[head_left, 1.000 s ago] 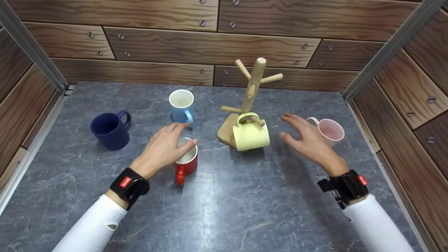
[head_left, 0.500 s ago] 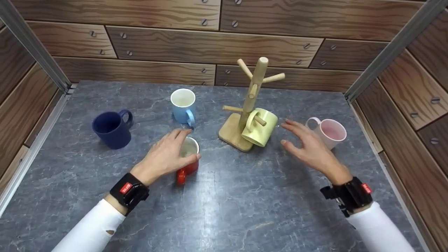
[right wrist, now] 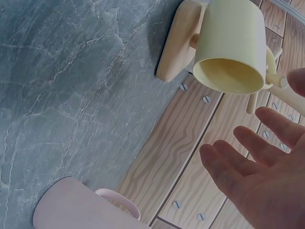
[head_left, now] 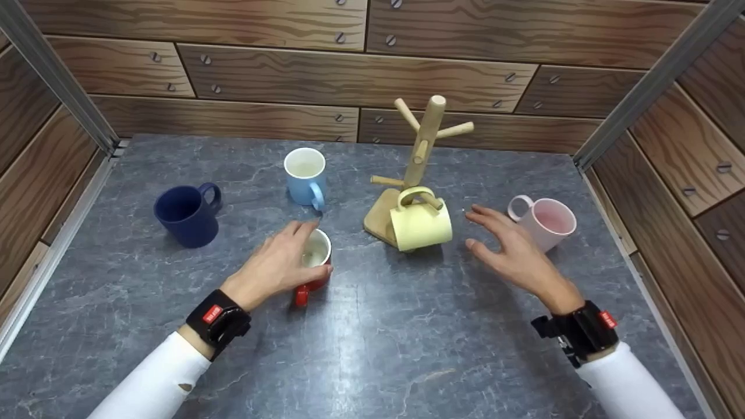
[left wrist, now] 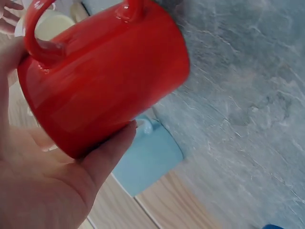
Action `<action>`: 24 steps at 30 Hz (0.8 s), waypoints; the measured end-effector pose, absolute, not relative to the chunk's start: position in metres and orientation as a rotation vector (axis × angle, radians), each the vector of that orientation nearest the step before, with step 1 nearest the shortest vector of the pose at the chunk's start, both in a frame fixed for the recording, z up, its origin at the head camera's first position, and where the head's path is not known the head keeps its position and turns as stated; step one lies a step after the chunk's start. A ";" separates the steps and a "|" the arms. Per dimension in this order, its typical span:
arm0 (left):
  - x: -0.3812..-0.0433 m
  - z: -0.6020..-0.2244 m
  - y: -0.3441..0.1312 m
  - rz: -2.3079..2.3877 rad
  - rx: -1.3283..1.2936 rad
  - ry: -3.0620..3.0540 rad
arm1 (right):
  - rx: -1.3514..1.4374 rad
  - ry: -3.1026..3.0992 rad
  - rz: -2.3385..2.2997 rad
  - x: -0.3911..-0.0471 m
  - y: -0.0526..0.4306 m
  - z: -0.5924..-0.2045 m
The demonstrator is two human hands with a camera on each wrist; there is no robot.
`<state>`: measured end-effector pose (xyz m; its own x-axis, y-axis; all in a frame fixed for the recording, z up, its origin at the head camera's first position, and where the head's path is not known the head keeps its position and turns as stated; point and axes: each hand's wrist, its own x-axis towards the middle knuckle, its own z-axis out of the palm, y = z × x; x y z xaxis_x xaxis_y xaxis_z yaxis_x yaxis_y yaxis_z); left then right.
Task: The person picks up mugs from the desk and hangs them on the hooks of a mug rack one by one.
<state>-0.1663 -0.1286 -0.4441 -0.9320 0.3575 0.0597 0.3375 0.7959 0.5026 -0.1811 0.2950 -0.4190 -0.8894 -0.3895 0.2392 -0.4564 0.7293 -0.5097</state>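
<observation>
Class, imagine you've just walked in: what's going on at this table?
A person is working among mugs with bare hands. The left hand grips the red mug, fingers and thumb on opposite sides. The right hand is open and holds nothing, between the pink mug and the yellow mug, which hangs by its handle from the wooden rack. The light blue mug and dark blue mug stand untouched.

L hand (head_left: 270, 265) pinches firmly, thumb opposed to fingers; R hand (head_left: 512, 250), well to its right, extends relaxed fingers, thumb apart (L forearm (head_left: 152, 375) & R forearm (head_left: 631, 381) angling in behind).
</observation>
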 end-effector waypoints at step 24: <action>-0.177 -0.423 -0.109 1.168 0.364 2.990 | 0.766 -2.572 0.824 -0.162 0.272 -0.408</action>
